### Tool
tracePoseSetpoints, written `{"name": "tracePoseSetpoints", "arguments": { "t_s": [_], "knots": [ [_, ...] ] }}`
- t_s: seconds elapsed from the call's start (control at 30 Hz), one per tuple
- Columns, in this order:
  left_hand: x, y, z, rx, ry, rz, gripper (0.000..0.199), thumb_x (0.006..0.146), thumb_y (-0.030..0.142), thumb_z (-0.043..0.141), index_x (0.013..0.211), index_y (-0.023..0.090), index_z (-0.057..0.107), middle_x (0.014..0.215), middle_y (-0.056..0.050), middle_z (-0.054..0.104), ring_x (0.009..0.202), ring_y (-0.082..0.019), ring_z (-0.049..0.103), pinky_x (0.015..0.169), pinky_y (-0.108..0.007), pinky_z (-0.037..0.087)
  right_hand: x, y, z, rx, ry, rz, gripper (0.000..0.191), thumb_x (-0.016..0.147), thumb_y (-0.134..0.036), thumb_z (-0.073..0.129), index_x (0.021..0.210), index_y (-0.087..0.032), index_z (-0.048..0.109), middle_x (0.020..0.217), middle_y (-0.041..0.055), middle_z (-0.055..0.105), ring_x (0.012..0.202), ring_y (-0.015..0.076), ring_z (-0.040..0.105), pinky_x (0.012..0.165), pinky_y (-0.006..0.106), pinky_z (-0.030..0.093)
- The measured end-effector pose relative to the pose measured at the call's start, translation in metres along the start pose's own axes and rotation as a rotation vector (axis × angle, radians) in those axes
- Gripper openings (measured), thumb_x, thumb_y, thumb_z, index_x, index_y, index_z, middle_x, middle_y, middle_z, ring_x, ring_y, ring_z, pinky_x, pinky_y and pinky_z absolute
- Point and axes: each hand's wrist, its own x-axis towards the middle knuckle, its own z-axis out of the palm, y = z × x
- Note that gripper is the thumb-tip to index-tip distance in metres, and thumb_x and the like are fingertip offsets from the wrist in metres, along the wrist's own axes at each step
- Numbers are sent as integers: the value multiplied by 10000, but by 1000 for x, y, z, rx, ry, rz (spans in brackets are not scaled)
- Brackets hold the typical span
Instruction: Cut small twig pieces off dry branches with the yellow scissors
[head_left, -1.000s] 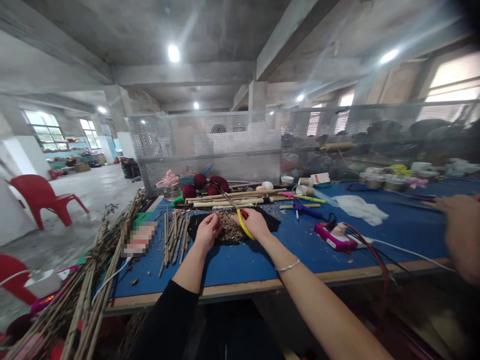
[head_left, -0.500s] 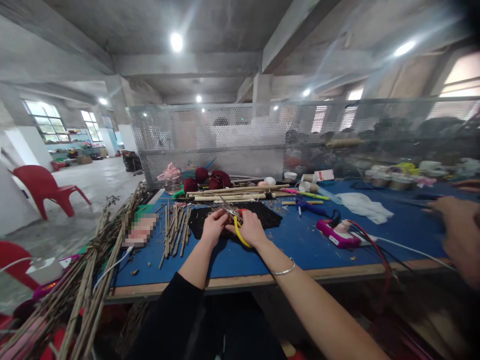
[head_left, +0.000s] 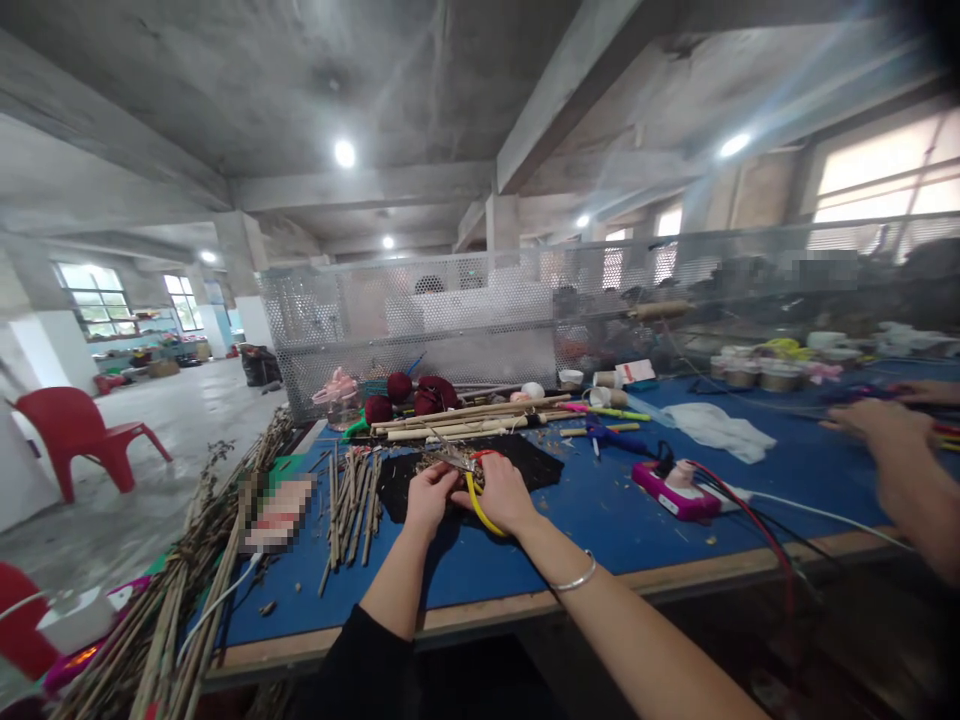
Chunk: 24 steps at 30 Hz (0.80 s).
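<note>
My right hand point(head_left: 507, 492) is closed round the yellow and red handles of a pair of scissors point(head_left: 475, 505). Their metal blades point away to the left, over a black cloth point(head_left: 536, 467) strewn with dry brown bits. Close beside the blades, my left hand point(head_left: 427, 498) has its fingers pinched together; whatever they hold is too small and covered to make out. Cut dry stalks point(head_left: 351, 510) lie in a loose row left of the cloth.
Long dry stalks point(head_left: 169, 610) lean along the table's left edge. Behind the cloth are pale sticks point(head_left: 465, 420) and dark red yarn balls point(head_left: 435, 395). A blue glue gun point(head_left: 611, 435) and purple power strip point(head_left: 675, 492) sit rightward. Another person's hand point(head_left: 874, 425) works far right.
The view has tipped upward, so the table sits lower in the picture. The scissor blades lie flatter to the left now. Both hands stay together over the black cloth.
</note>
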Motion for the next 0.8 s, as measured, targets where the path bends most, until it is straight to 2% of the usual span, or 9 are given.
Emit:
{"name": "tracePoseSetpoints", "arguments": {
  "t_s": [0.13,0.3,0.5,0.67,0.8],
  "knots": [
    [-1,0,2,-74,-45,-50,405,555,328,719,889,105,665,673,-60,653,573,-123,573,526,-211,425,1,0,-1,38,-6,-6,540,651,-565,562,996,-160,465,968,104,535,924,238,494,772,333,346],
    [0,-2,3,-143,-71,4,363,549,296,725,862,122,669,738,-59,661,633,-128,585,607,-230,444,1,-2,-4,26,-5,-3,516,648,-558,564,968,-164,470,964,104,538,925,250,491,768,340,353],
    [0,0,3,-93,-31,22,360,545,284,718,860,115,671,767,-67,666,613,-125,580,603,-236,449,0,-2,-3,23,8,-10,522,650,-554,566,983,-165,464,980,108,531,921,245,488,758,343,361],
    [1,-1,1,26,-23,119,294,570,254,687,831,117,687,788,-74,678,674,-155,600,660,-260,467,0,-1,-3,11,15,-13,534,649,-562,566,987,-159,469,991,120,535,925,250,490,770,349,362],
    [0,-1,1,55,-33,112,273,593,243,663,833,117,688,770,-70,679,679,-159,603,635,-252,468,2,0,-4,58,-11,-38,504,661,-572,554,941,-161,475,914,103,568,873,227,534,735,315,373]
  ]
}}
